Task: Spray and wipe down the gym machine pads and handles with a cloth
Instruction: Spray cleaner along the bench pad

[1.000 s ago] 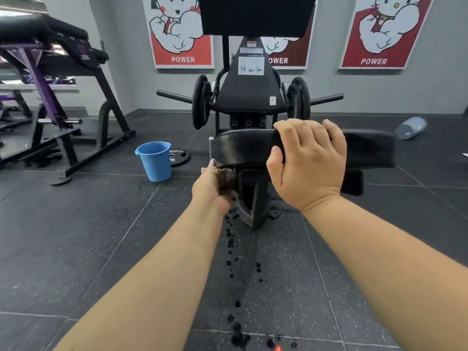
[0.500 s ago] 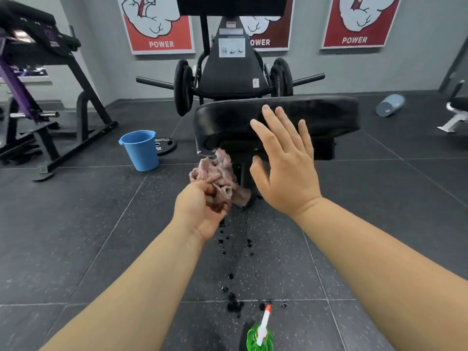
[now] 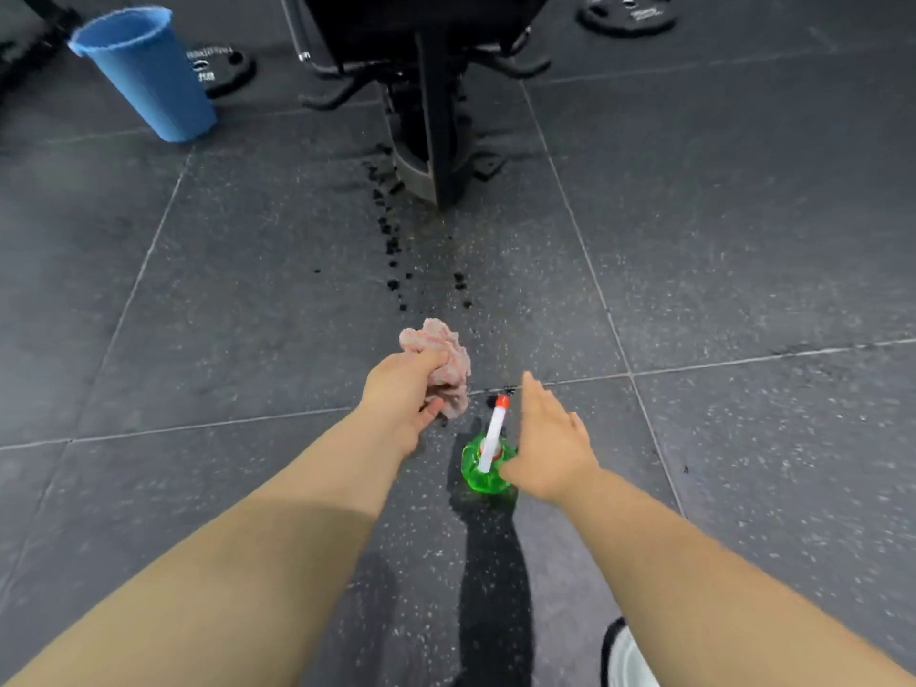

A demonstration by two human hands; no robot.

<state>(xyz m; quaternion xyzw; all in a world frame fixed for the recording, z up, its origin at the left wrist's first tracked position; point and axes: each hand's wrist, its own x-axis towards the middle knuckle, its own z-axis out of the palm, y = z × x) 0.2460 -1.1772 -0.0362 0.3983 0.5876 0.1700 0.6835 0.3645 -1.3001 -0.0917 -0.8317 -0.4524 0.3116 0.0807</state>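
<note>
The left hand (image 3: 404, 396) grips a crumpled pale-pink terry cloth (image 3: 441, 354), its fingers (image 3: 421, 361) curled tightly round the bunched fabric, which is held above the dark speckled rubber-tile floor (image 3: 743, 215) and apart from the machine. The right hand (image 3: 550, 438) is spread, its fingers (image 3: 533, 394) straight and close together, holding nothing; its thumb side lies against the right edge of a translucent green plastic spray bottle (image 3: 478, 476) with a white nozzle and red tip, though actual contact cannot be told. The bottle stands upright on the floor just near a tile seam, between the two wrists. Beyond the hands, a trail of dark wet drops (image 3: 391, 240) runs across one tile to the black metal base post of the gym machine (image 3: 436, 131) at the far side of the floor. A blue ribbed plastic bucket (image 3: 148, 76) stands at the far left, with a black round weight plate (image 3: 220, 66) just behind it, and a second black weight plate (image 3: 627, 12) lies at the far right. Wide bare tiles lie open to the left and right of both arms. A white and black shoe toe (image 3: 627, 657) shows at the near edge.
</note>
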